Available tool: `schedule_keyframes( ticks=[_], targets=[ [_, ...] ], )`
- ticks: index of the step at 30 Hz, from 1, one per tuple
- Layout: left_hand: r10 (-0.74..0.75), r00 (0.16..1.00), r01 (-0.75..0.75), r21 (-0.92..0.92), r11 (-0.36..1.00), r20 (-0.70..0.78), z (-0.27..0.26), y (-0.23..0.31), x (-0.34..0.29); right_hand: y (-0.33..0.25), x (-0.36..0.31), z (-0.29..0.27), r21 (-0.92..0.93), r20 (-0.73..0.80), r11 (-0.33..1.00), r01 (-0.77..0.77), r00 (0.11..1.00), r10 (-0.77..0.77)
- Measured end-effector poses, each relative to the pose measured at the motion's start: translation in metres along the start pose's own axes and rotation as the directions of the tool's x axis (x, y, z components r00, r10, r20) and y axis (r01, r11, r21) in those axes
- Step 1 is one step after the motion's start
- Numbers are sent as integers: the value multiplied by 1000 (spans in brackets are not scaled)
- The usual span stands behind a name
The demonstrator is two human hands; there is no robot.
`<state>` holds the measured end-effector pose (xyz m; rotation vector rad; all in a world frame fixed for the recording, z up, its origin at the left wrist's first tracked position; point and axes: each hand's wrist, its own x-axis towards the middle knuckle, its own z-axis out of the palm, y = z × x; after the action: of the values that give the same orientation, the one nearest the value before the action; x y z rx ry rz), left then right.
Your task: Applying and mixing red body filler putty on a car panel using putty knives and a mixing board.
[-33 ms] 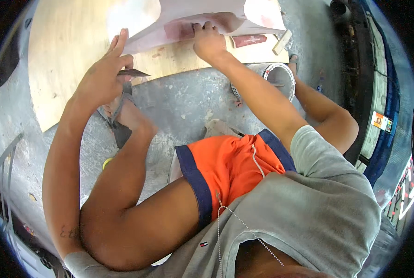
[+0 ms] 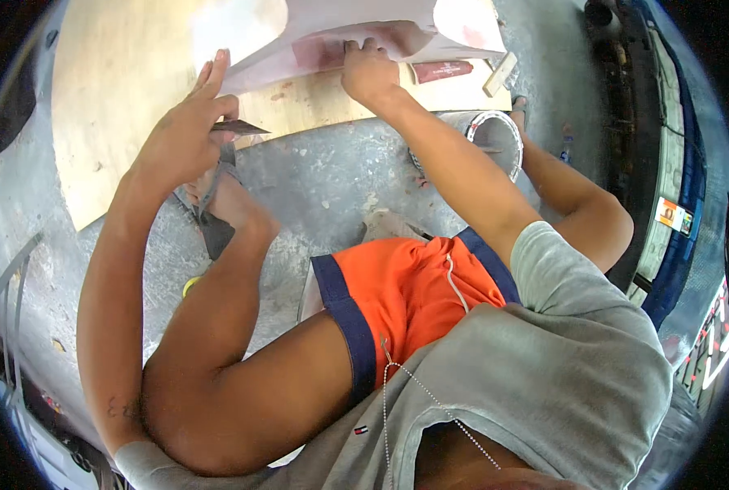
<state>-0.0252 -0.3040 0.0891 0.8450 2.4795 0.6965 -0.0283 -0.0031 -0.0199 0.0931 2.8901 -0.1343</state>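
Observation:
A pale, curved panel (image 2: 356, 16) rests on a light wooden board (image 2: 111, 106), with a reddish-brown smeared patch (image 2: 319, 51) on its near face. On that patch my right hand (image 2: 370, 77) presses with curled fingers; whatever they grip is hidden. Between the thumb and lower fingers of my left hand (image 2: 186, 135) is a thin, dark, pointed scraper blade (image 2: 242, 127). The left index and middle fingers stretch up beside the panel's left edge. A dark red tube (image 2: 442, 71) lies on the board to the right of my right hand.
A small pale block (image 2: 500, 74) lies at the board's right edge. Under my right forearm stands a round container with a white rim (image 2: 515, 151). My legs bend on both sides, feet near the board, over a stained grey floor (image 2: 315, 175). Grey straps (image 2: 17, 302) curve at left.

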Motion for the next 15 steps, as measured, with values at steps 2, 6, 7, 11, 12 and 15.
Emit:
schedule_keyframes(
  ticks=[2,6,7,11,12,15],
  targets=[
    [41,999,-42,-10,999,-15,6,-3,3,-9,14,5,-8,92,986,-165,982,165],
    [51,998,-50,37,998,-26,9,-4,-1,-49,23,10,-1,119,975,-222,968,220],
    [42,999,-41,29,999,-24,9,-3,-3,-62,24,10,38,134,978,-203,971,197],
    [50,999,-50,-10,999,-20,11,2,4,-83,34,33,37,74,989,-147,987,144],
    [66,998,-66,-8,998,-21,8,5,7,-83,35,41,33,24,998,-61,998,61],
    [24,1000,-24,-40,999,11,6,3,3,-99,23,45,64,53,990,123,991,-126]
  ],
)
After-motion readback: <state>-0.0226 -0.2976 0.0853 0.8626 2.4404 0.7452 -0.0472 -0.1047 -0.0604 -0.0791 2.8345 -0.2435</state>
